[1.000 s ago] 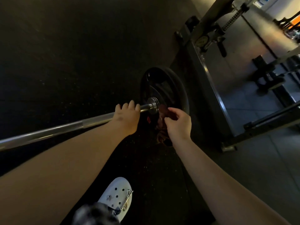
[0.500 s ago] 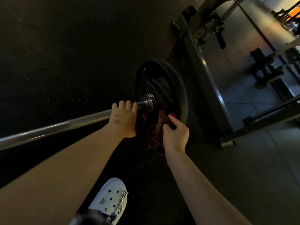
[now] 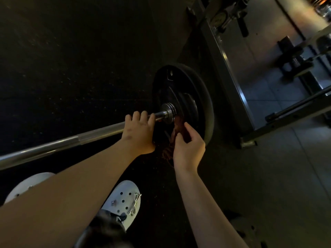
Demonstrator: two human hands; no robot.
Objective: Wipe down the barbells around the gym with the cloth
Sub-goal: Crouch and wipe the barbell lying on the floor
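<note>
Item: long steel barbell shaft, low over the dark rubber floor, running from lower left to a black round weight plate with a ribbed steel collar. Left hand: fingers curled over the shaft, just short of the collar. Right hand: thumb and fingers pinching a dark reddish-brown cloth before the plate's face, just below the collar. Cloth: crumpled, hanging down behind that hand; weave unreadable in dim light. White perforated clog below.
</note>
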